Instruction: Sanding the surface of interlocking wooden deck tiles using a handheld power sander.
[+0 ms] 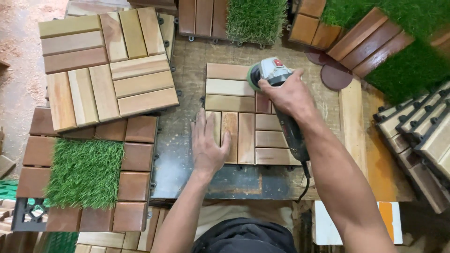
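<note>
Off the surface's left edge, a pale slatted tile lies stacked above a darker tile with a grass square set in it, seemingly put aside. Near the middle of the surface, the left hand lies flat with fingers spread on the wooden deck tile, apparently pinning it so it cannot slide. The tile's slats run in alternating blocks of pale and reddish wood. At its far edge, the right hand is wrapped tight around a grey sander, holding its green-rimmed disc on the slats.
</note>
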